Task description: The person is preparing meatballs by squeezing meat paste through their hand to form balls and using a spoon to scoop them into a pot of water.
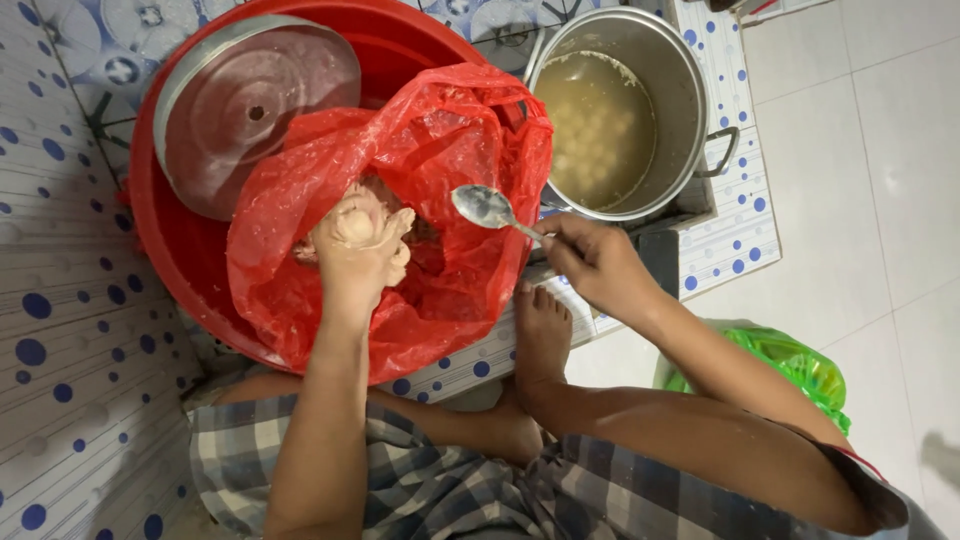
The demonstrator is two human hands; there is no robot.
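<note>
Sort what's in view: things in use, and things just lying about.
In use:
left hand, squeezing a ball of paste
right hand, holding the spoon
red bag
pot of broth

Lying about:
metal lid
red basin
green bag

1. The left hand [358, 248] is raised on a straight, bare forearm that runs up from the lower edge of the view; its fingers curl in a closed grip, smeared with pale paste
2. The right hand [592, 262] sits further right, its fingers pinched shut in a narrow grip, knuckles upward
3. The right forearm slants down to the lower right, bare to the elbow
4. One bare foot [541, 335] lies between the two arms, toes pointing up
</note>
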